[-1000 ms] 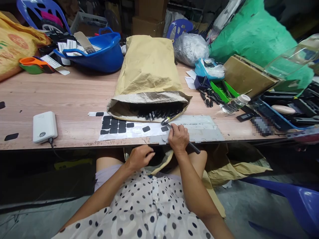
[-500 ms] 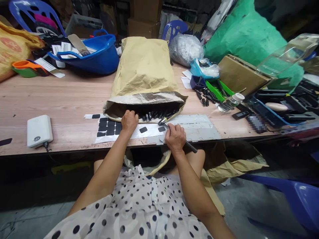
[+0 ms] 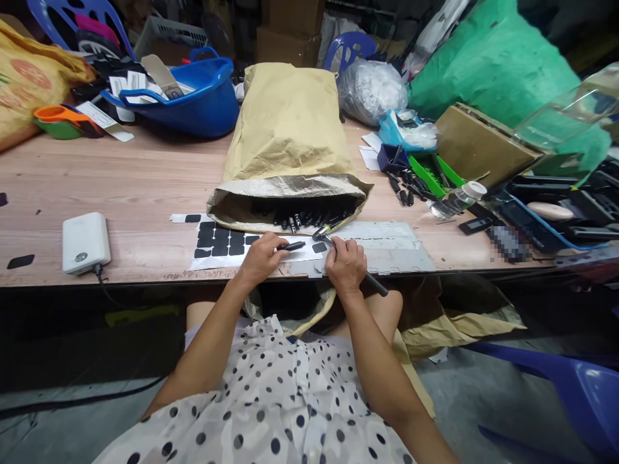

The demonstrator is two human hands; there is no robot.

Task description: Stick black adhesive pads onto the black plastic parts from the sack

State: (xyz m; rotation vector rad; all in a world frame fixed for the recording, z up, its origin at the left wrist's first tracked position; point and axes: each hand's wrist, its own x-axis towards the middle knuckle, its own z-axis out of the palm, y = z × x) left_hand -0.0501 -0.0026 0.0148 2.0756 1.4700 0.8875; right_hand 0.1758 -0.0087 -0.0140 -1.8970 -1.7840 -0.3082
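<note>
My left hand [image 3: 261, 259] is closed on a small black stick-shaped part [image 3: 291, 246], held over a white sheet [image 3: 215, 243] of black pads at the table's front edge. My right hand [image 3: 345, 265] grips a small hammer [image 3: 338, 251] by its black handle; the metal head rests near a single black pad [image 3: 319, 247]. Just behind both hands lies a brown paper sack [image 3: 287, 142] on its side, its mouth open toward me, with several black parts [image 3: 302, 219] inside. A grey metal plate [image 3: 382, 248] lies under and to the right of my right hand.
A white power bank [image 3: 86, 242] with a cable sits at front left. A blue basin [image 3: 193, 96] and an orange scoop [image 3: 60, 119] stand at back left. Trays of black parts, a green tray [image 3: 428, 174], a small bottle [image 3: 457, 200] and a cardboard box [image 3: 476, 148] crowd the right.
My left hand rose from my lap to the sack's mouth, then drew back toward me holding a black part. My right hand has stayed put with the hammer.
</note>
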